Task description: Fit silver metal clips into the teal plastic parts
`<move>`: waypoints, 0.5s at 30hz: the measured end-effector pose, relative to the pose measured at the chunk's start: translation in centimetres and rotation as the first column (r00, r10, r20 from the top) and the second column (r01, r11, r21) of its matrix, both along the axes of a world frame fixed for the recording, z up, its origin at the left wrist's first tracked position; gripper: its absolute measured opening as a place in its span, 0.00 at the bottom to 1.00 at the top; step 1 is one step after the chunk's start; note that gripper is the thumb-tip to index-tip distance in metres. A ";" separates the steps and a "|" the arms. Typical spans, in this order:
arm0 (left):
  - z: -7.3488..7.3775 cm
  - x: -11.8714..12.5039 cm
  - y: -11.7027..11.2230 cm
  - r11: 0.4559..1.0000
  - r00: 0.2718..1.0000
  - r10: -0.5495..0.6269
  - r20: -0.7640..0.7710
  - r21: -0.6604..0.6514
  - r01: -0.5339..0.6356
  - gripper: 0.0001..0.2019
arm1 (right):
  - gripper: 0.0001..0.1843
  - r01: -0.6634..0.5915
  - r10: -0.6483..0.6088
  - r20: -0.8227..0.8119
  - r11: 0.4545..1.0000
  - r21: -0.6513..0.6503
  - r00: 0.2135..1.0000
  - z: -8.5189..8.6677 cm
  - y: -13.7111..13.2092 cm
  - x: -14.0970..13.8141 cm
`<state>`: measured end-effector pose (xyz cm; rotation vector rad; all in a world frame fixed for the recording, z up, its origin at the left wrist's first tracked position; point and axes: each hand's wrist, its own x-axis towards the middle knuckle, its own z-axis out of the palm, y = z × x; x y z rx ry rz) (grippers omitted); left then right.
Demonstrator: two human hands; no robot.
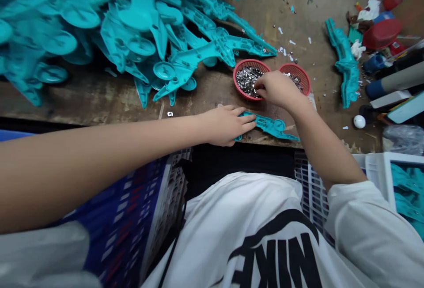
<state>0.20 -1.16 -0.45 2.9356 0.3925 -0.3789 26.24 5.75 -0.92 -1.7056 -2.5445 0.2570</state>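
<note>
My left hand (227, 124) lies flat, fingers together, on the end of a teal plastic part (270, 125) at the near edge of the wooden bench (99, 96). My right hand (276, 89) reaches into the left of two red mesh baskets (239, 69), fingers pinched among small shiny metal pieces (245, 79). Whether a piece is between the fingertips cannot be made out. The second red basket (303, 76) sits just behind that hand.
A big heap of teal plastic parts (132, 27) covers the bench's left and back. More teal parts (346, 65) lie stacked at right, beside red and blue tools and tubes (384, 36). A white crate (374, 166) with teal parts stands low right; a blue crate (132, 217) sits low left.
</note>
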 end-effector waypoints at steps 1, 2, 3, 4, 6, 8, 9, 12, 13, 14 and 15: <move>-0.1 -0.1 0.1 1.000 1.000 -0.005 0.011 -0.004 0.005 0.44 | 0.09 -0.001 0.001 0.010 1.000 -0.013 1.000 -0.2 0.3 -0.1; -0.2 -0.1 0.2 1.000 1.000 -0.009 0.021 -0.012 0.009 0.44 | 0.09 0.000 0.000 0.013 1.000 -0.024 1.000 -0.3 0.3 -0.2; -0.3 -0.2 0.3 1.000 1.000 -0.011 0.029 -0.022 0.011 0.44 | 0.09 0.001 -0.001 0.007 0.999 -0.036 1.000 -0.2 0.2 -0.3; -0.3 -0.3 0.4 0.999 0.999 -0.010 0.034 -0.036 0.011 0.45 | 0.10 0.003 -0.004 -0.008 0.999 -0.048 1.000 0.0 0.0 -0.4; -0.3 -0.4 0.6 0.998 0.999 0.001 0.043 -0.070 0.002 0.45 | 0.11 0.020 -0.024 -0.063 0.998 -0.059 0.998 0.6 -0.6 -0.5; -0.3 -0.5 0.8 0.995 0.998 0.018 0.056 -0.101 -0.012 0.46 | 0.13 0.064 -0.069 -0.137 0.997 -0.046 0.988 1.1 -1.0 -0.3; -0.4 -0.5 0.9 0.994 0.998 0.026 0.062 -0.112 -0.018 0.46 | 0.13 0.088 -0.093 -0.167 0.995 -0.042 0.981 1.3 -1.1 -0.2; -0.4 -0.5 0.9 0.994 0.998 0.021 0.063 -0.111 -0.014 0.46 | 0.12 0.107 -0.118 -0.190 0.992 -0.068 0.975 1.4 -1.0 0.4; -0.4 -0.5 0.9 0.995 0.998 0.010 0.055 -0.100 -0.005 0.46 | 0.10 0.096 -0.107 -0.186 0.993 -0.070 0.977 1.3 -0.8 0.4; -0.3 -0.5 0.8 0.996 0.999 0.001 0.047 -0.089 0.003 0.46 | 0.10 0.081 -0.091 -0.186 0.995 -0.060 0.978 1.1 -0.5 0.4; -0.2 -0.5 0.8 0.997 0.999 -0.006 0.039 -0.077 0.009 0.45 | 0.10 0.068 -0.073 -0.190 0.997 -0.035 0.979 0.8 -0.1 0.1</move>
